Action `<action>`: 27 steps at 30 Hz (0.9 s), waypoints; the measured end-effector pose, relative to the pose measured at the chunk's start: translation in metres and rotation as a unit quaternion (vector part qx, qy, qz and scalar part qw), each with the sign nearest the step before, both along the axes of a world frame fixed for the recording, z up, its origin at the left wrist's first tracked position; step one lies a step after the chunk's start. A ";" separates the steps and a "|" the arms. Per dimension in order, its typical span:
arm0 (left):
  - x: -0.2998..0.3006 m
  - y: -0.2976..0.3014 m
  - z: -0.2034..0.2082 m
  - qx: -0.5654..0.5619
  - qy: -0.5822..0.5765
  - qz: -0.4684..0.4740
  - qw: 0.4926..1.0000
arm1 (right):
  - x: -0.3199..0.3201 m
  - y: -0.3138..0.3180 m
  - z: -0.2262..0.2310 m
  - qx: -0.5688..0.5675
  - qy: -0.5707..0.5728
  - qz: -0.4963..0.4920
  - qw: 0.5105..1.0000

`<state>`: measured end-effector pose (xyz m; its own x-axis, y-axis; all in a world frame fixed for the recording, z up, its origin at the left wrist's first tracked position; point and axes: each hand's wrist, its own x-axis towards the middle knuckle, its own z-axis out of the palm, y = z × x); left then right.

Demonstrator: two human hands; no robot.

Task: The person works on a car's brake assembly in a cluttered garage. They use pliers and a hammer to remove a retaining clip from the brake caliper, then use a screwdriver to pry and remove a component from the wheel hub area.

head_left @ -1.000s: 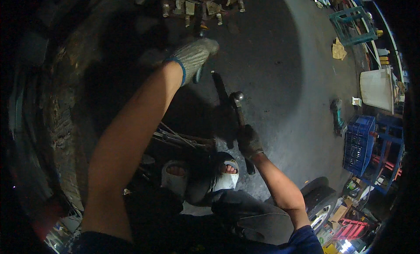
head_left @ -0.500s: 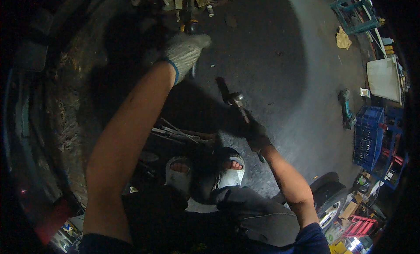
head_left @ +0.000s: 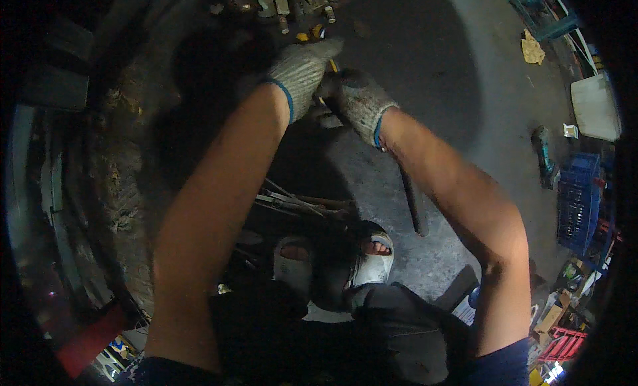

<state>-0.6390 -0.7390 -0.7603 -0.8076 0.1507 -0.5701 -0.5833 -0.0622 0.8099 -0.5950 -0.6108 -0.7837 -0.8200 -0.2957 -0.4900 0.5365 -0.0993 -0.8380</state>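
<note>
My left hand [head_left: 299, 77], in a pale knit glove with a blue cuff, is closed around a yellow-and-black tool [head_left: 333, 66]. Only bits of that tool show, so its exact kind is hidden. Close against it is my right hand [head_left: 362, 103], in a darker, soiled glove. Its fingers are curled, and what lies in them is hidden. A long dark handle [head_left: 413, 200] runs from under my right wrist toward my feet; I cannot tell whether the right hand holds it. Just beyond the left hand is a rusty metal hub part with studs [head_left: 284, 23].
Metal bars [head_left: 292, 203] lie on the floor before my sandals [head_left: 374, 256]. Along the right are a blue crate [head_left: 578, 203], a teal power tool [head_left: 543, 153], a white panel [head_left: 593, 107] and a green crate [head_left: 545, 17]. Dark, dirty machinery borders the left side.
My right hand has moved up and left from beside my feet to meet the left hand. The metal-headed tool it held earlier is now mostly hidden. The view has shifted slightly.
</note>
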 end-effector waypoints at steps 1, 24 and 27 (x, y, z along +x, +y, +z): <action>-0.001 -0.004 -0.002 -0.002 0.011 -0.013 1.000 | -0.004 -0.002 -0.002 0.104 0.093 0.050 0.989; -0.009 -0.008 0.005 -0.076 0.149 -0.045 0.985 | -0.007 -0.013 0.010 0.114 0.144 -0.028 0.983; -0.008 -0.007 0.007 -0.067 0.170 -0.041 0.982 | -0.008 -0.013 0.011 -0.037 0.020 -0.052 0.998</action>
